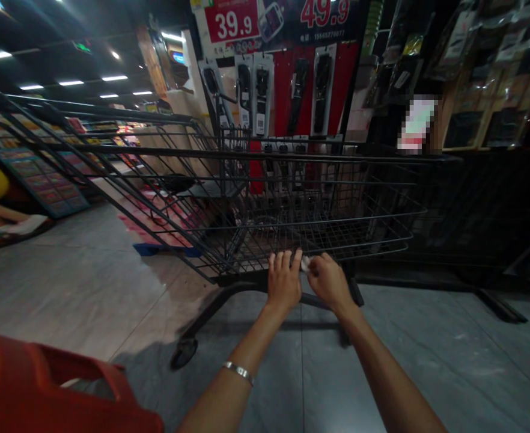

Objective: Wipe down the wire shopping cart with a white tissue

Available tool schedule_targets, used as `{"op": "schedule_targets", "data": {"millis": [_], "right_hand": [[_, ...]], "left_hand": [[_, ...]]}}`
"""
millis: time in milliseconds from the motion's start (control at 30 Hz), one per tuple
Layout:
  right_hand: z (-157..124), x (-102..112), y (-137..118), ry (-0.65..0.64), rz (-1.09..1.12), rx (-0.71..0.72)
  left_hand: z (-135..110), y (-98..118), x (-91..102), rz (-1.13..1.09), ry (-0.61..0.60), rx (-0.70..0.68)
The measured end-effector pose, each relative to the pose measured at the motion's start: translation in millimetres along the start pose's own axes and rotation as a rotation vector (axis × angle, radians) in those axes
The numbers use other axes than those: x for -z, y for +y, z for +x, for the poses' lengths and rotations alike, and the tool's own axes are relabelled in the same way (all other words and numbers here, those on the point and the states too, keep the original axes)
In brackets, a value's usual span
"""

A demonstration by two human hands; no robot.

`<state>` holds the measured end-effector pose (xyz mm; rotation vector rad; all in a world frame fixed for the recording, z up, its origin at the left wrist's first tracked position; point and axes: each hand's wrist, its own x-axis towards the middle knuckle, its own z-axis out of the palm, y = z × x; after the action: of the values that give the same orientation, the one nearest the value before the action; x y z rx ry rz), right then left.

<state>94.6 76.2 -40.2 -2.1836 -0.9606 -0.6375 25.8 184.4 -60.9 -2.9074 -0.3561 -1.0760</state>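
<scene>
A dark wire shopping cart stands sideways in front of me. My left hand is at the lower edge of its basket, the fingers hooked over the bottom wires. Close beside it, my right hand is closed in a pinch at the same lower edge. From its fingers a small whitish wad sticks out, perhaps cloth or tissue; most of it is hidden. Below my hands run the cart's curved frame leg and a caster wheel.
A red plastic stool or basket is at the lower left. Behind the cart, packaged goods hang on a display under price signs. Pink boxes sit on a blue pallet. A blurred bright screen is at the right.
</scene>
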Motion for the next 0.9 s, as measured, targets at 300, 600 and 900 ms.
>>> {"op": "schedule_targets", "data": {"millis": [300,600,900], "right_hand": [[22,27,-20,0.387,0.182,0.105],[1,-12,9,0.263,0.088,0.144],[-13,-2,27,0.115,-0.069,-0.005]], "left_hand": [[-2,9,2.5,-0.04,0.012,0.061],[-8,-1,9.3,-0.092,-0.003,0.007],[-18,0,9.1,-0.043,-0.028,-0.012]]}}
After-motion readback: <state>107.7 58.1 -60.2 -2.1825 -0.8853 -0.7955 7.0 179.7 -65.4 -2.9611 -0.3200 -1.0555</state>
